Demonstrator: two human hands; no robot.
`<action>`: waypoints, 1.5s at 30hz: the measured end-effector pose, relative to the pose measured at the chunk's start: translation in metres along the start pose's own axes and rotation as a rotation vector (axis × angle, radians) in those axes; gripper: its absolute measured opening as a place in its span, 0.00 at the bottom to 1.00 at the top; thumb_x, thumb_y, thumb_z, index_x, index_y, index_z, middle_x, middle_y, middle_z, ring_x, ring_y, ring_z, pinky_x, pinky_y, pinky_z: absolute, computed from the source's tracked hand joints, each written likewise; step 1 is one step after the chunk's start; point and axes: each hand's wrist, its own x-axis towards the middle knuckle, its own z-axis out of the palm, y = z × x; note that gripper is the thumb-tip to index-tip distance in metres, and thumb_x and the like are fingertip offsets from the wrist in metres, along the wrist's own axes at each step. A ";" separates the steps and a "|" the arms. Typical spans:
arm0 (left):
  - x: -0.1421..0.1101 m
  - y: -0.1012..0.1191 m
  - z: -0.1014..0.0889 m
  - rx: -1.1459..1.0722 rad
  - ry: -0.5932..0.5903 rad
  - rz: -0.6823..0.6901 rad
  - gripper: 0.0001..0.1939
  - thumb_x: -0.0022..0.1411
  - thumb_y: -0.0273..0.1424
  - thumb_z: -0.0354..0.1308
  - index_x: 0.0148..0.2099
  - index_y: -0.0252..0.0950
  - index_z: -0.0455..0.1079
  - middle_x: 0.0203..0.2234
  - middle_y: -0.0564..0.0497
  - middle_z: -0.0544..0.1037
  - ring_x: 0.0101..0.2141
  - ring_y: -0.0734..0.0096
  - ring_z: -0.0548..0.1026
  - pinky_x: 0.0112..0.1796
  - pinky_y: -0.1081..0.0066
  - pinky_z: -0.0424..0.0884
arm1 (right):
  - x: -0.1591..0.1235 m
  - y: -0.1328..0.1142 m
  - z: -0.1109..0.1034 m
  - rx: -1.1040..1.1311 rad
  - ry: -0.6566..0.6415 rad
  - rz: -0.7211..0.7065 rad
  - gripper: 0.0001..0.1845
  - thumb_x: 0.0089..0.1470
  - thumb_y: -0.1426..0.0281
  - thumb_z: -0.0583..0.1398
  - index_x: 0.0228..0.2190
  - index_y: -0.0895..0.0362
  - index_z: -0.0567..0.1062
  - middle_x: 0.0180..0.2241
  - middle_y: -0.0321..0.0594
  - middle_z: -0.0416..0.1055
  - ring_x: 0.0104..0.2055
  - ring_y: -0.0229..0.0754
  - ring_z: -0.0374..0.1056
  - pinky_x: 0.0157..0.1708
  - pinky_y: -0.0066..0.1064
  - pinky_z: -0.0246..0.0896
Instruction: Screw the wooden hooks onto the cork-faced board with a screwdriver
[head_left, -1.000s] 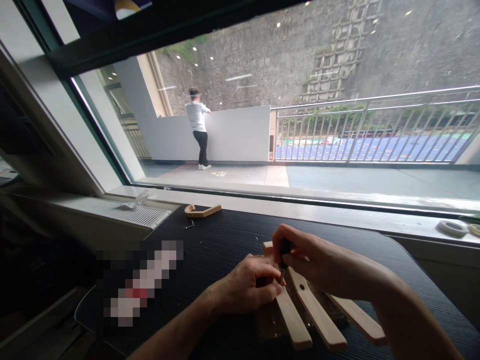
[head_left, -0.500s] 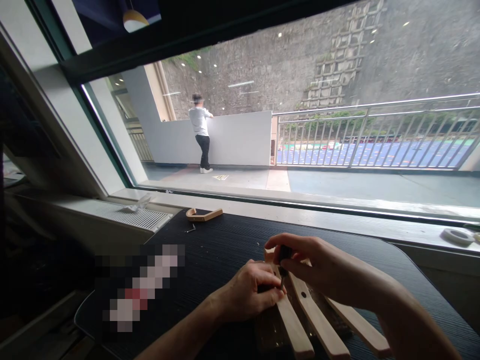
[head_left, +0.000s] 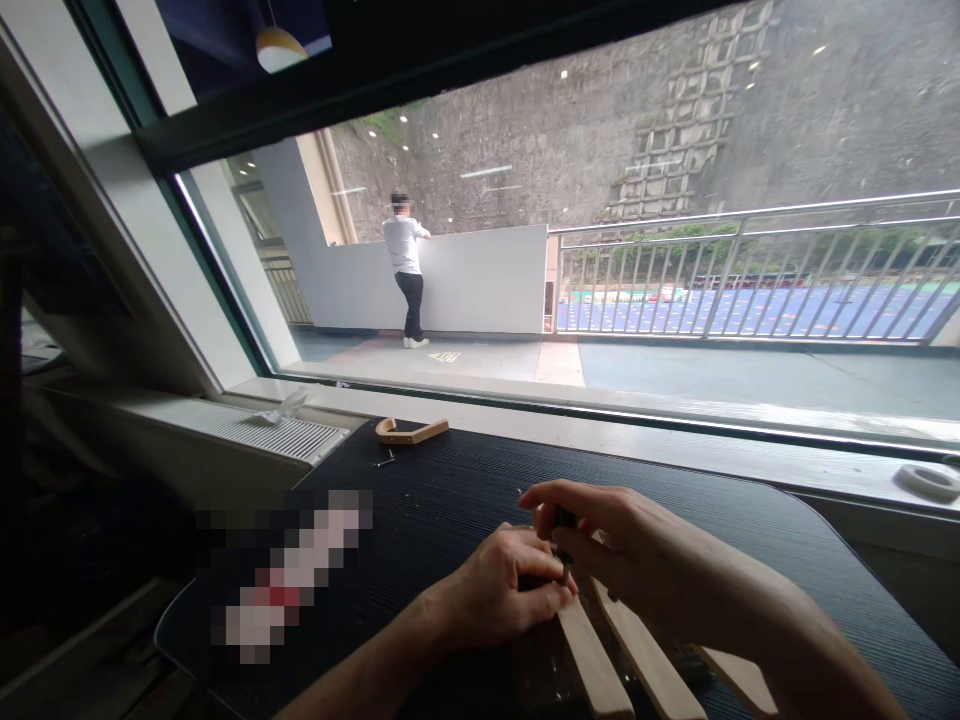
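My right hand (head_left: 600,525) is wrapped round the dark handle of a screwdriver (head_left: 566,570), its metal shaft pointing down. Beneath the tip lies the nearest of several pale wooden slats (head_left: 592,655). My left hand (head_left: 517,585) grips that slat close to the shaft, thumb and fingers on either side of it. Whether a screw sits under the tip is hidden by the fingers. Another wooden slat (head_left: 652,665) runs alongside, and a third (head_left: 739,675) is partly covered by my right forearm. Something brownish and shiny lies under the slats; I cannot make out what.
On the black table (head_left: 450,500), a curved wooden piece (head_left: 412,432) lies near the far edge, with small screws (head_left: 385,459) beside it. A roll of tape (head_left: 928,481) rests on the sill at right. Crumpled clear plastic (head_left: 285,408) sits at left. Outside the window stands a person (head_left: 405,265).
My right hand has turned over the screwdriver handle and dropped slightly, now covering more of the slats. My left hand keeps its hold. The whole view has shifted a little.
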 end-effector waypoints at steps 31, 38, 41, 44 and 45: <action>-0.003 -0.001 0.003 0.023 0.025 -0.045 0.08 0.61 0.28 0.56 0.32 0.34 0.75 0.31 0.52 0.76 0.35 0.71 0.72 0.42 0.70 0.63 | 0.004 -0.006 0.002 -0.127 0.118 0.011 0.19 0.56 0.68 0.54 0.50 0.48 0.71 0.44 0.37 0.75 0.39 0.40 0.70 0.34 0.26 0.63; -0.004 -0.001 0.001 0.023 0.002 -0.038 0.09 0.62 0.30 0.55 0.34 0.34 0.76 0.31 0.51 0.76 0.35 0.71 0.72 0.41 0.71 0.64 | 0.004 -0.009 -0.001 -0.027 0.022 -0.006 0.14 0.57 0.69 0.53 0.40 0.49 0.76 0.39 0.34 0.75 0.38 0.39 0.69 0.34 0.24 0.61; -0.004 0.000 0.001 0.030 0.013 -0.051 0.08 0.62 0.30 0.55 0.37 0.36 0.76 0.32 0.51 0.76 0.38 0.70 0.72 0.43 0.71 0.63 | 0.007 -0.004 -0.001 -0.038 0.067 0.024 0.11 0.56 0.67 0.55 0.36 0.51 0.77 0.32 0.33 0.75 0.33 0.37 0.68 0.31 0.24 0.59; -0.004 0.001 0.001 0.040 0.015 -0.063 0.08 0.62 0.30 0.56 0.39 0.37 0.77 0.35 0.51 0.76 0.39 0.69 0.72 0.44 0.70 0.62 | 0.009 0.000 0.000 -0.081 0.107 0.034 0.10 0.56 0.65 0.56 0.34 0.53 0.77 0.27 0.33 0.73 0.30 0.36 0.66 0.29 0.24 0.58; -0.004 0.001 0.001 0.042 0.015 -0.061 0.08 0.62 0.30 0.55 0.39 0.37 0.77 0.35 0.50 0.77 0.39 0.69 0.72 0.44 0.70 0.62 | 0.009 0.001 0.001 -0.093 0.115 0.042 0.11 0.55 0.64 0.56 0.35 0.52 0.77 0.28 0.33 0.73 0.30 0.36 0.66 0.29 0.24 0.59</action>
